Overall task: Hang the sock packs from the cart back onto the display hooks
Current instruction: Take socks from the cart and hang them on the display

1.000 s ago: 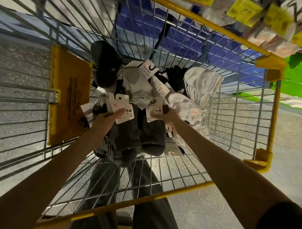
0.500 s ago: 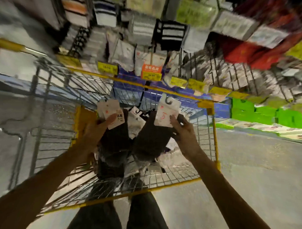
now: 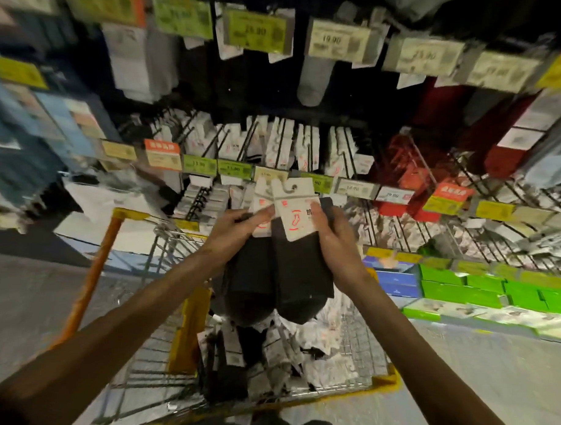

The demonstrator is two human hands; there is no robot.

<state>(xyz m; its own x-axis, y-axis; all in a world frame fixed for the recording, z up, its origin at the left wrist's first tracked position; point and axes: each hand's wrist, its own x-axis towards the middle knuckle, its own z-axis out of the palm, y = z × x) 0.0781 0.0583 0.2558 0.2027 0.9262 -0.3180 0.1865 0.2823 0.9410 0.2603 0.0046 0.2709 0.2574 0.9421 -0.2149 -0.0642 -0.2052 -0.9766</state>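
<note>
I hold two black sock packs side by side above the wire cart [image 3: 368, 384]. My left hand [image 3: 232, 233] pinches the white header card of the left sock pack [image 3: 250, 286]. My right hand [image 3: 337, 239] grips the right sock pack [image 3: 302, 275] at its white card, whose hook hole points up at the display. The display hooks [image 3: 251, 143] with hanging white-carded packs stand just beyond the cards. More sock packs [image 3: 277, 349] lie piled in the cart below.
Price tags [image 3: 233, 168] line the hook rows, with larger tags [image 3: 338, 40] on the row above. Red packs [image 3: 404, 163] hang to the right. Green boxes [image 3: 485, 288] sit on a low shelf at the right. The cart's orange handle bar [image 3: 90, 279] runs at the left.
Both hands have lifted the two black packs out of the cart and brought them together up toward the hooks. My view has tilted from the cart up to the display.
</note>
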